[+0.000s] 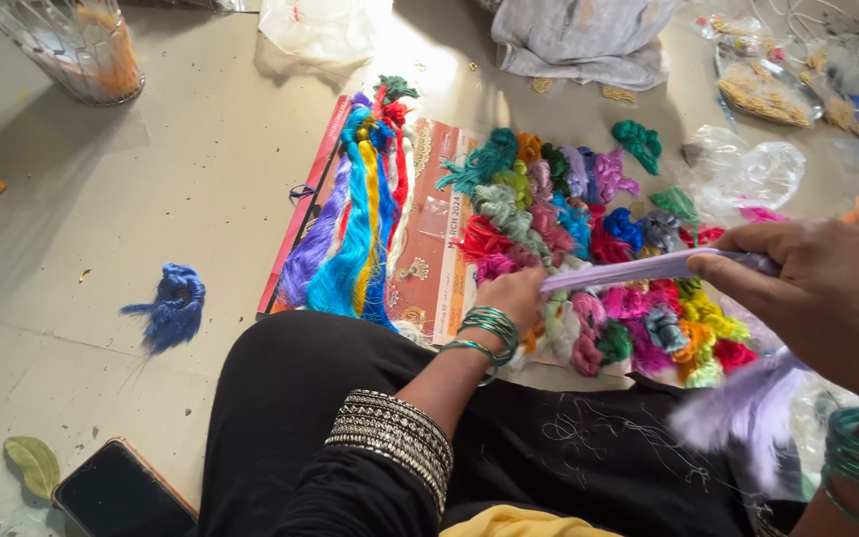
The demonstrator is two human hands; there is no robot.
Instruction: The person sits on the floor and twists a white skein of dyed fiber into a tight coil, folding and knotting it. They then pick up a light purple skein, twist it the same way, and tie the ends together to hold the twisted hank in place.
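Observation:
A taut bundle of pale lilac thread [638, 268] stretches between my two hands above a heap of coloured thread skeins [589, 249]. My left hand [514, 295], with green bangles at the wrist, pinches the thread's left end. My right hand [827, 288] grips the other end, and the loose lilac tail [748, 408] hangs down fluffy below it. Long hanks of blue, yellow, red and purple thread [360, 229] lie on a red printed card [439, 268] to the left of the heap. My knee in black cloth [290, 398] is just below.
A loose blue skein [173, 306] lies on the grey floor at left. A dark phone [121, 492] and a leaf [34, 463] are at bottom left. A wire basket [72, 45] stands top left; plastic bags [748, 169] and grey cloth [579, 35] lie beyond the heap.

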